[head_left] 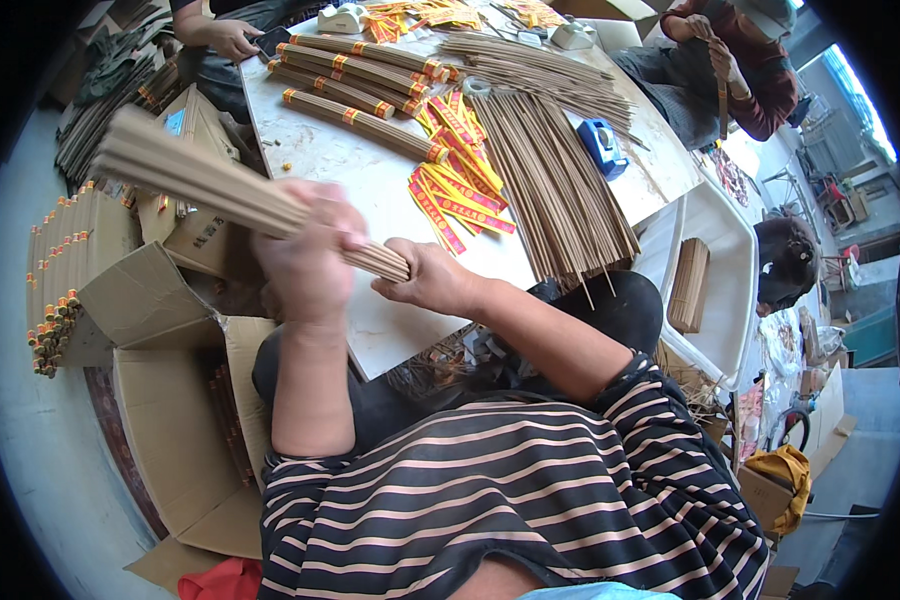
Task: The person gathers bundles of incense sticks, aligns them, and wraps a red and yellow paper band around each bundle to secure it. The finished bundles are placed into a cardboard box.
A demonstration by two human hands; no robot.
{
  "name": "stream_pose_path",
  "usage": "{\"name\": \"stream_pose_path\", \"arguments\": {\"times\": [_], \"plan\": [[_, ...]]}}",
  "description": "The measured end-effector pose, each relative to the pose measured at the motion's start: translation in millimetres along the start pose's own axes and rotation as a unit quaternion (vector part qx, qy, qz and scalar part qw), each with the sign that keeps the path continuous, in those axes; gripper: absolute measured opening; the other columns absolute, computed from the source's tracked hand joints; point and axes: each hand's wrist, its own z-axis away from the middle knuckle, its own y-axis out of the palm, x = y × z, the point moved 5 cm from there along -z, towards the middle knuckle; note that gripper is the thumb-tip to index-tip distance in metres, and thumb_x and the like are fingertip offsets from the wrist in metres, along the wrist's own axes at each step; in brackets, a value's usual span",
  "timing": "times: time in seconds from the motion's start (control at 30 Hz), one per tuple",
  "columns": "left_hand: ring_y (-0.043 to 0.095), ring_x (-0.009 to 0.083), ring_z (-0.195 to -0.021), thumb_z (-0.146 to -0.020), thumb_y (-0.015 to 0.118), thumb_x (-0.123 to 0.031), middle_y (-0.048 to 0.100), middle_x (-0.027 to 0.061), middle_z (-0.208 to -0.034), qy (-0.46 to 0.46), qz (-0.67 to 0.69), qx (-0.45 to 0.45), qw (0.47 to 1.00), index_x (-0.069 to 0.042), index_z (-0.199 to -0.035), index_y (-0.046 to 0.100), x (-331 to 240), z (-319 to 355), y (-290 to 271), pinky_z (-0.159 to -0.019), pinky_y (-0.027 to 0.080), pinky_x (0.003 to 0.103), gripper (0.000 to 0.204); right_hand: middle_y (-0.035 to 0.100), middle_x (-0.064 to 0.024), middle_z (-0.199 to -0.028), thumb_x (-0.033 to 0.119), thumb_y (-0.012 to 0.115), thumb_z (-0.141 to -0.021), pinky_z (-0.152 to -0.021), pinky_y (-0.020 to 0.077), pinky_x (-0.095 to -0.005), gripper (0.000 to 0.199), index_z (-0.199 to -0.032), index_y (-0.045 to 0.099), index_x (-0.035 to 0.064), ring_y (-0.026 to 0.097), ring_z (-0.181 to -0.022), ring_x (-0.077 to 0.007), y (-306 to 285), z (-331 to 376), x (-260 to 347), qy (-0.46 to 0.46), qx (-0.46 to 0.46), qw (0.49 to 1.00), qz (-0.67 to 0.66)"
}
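A loose bundle of brown incense sticks [195, 190] slants up to the left above the table's near edge, its far end blurred by motion. My left hand [315, 245], also smeared, wraps round its middle. My right hand [432, 278] grips the lower end, the fingers closed about the stick tips. Beyond my hands lie red and yellow paper bands [455, 200] in a heap. Further back, finished incense bundles [355, 122] with bands round them rest side by side. A wide spread of loose incense sticks [560, 185] covers the table to the right.
The white table [320, 165] carries a blue tape dispenser [602, 147]. A white bin [735, 300] with sticks stands at the right. Open cardboard boxes [170, 400] and banded bundles [65, 270] sit at the left. Two people [745, 60] are across the table, one holding a phone [270, 42].
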Motion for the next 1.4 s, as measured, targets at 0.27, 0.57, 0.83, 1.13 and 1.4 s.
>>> {"name": "stream_pose_path", "arguments": {"times": [0.27,0.57,0.83,1.13,1.4], "plan": [[0.037,0.0084,-0.043,-0.088,0.057,-0.02,0.04,-0.0026,-0.05,-0.111,0.195,-0.148,0.963,-0.013,-0.056,0.041,-8.8,-9.2,-83.0,-0.044,0.033,0.024,0.037,0.057,-0.0101,-0.071,0.016,0.067,-0.081,-0.062,0.0453,-0.029,0.02,-0.085,0.058,-0.0012,0.055,-0.066,-0.0167,-96.5,78.8,-26.1,0.029,-0.166,0.975,0.142],[0.042,0.0092,-0.044,-0.085,0.064,-0.027,0.046,-0.0022,-0.053,-0.296,0.245,-0.176,0.906,-0.014,-0.059,0.045,81.5,23.4,-72.6,-0.044,0.035,0.025,0.034,0.064,-0.0171,-0.078,0.021,0.062,-0.077,-0.071,0.0473,-0.0393,0.022,-0.082,0.063,-0.0002,0.062,-0.077,-0.0319,-189.2,100.6,-106.0,0.239,-0.277,0.864,0.347],[0.041,0.0089,-0.044,-0.085,0.063,-0.03,0.041,-0.0032,-0.051,-0.343,0.268,-0.162,0.885,-0.013,-0.064,0.045,93.8,27.8,-58.7,-0.044,0.036,0.023,0.032,0.061,-0.0203,-0.07,0.021,0.055,-0.074,-0.068,0.0469,-0.0424,0.023,-0.069,0.063,0.0,0.061,-0.072,-0.034,-189.1,79.3,-116.4,0.215,-0.225,0.823,0.475],[0.043,0.012,-0.045,-0.08,0.069,-0.033,0.044,-0.0008,-0.054,-0.342,0.298,-0.165,0.876,-0.014,-0.069,0.045,96.5,32.4,-65.2,-0.047,0.036,0.026,0.032,0.064,-0.0188,-0.083,0.023,0.054,-0.079,-0.074,0.0468,-0.0422,0.023,-0.082,0.063,0.0019,0.061,-0.082,-0.0342,-181.3,83.5,-103.1,0.262,-0.18,0.823,0.47],[0.043,0.0117,-0.045,-0.08,0.069,-0.032,0.045,-0.0016,-0.055,-0.322,0.294,-0.158,0.886,-0.014,-0.075,0.049,89.0,33.2,-63.7,-0.047,0.037,0.027,0.028,0.063,-0.0203,-0.073,0.02,0.055,-0.075,-0.069,0.0477,-0.0415,0.022,-0.074,0.064,-0.0001,0.062,-0.074,-0.0344,-189.4,81.5,-113.9,0.229,-0.207,0.826,0.472]]}}
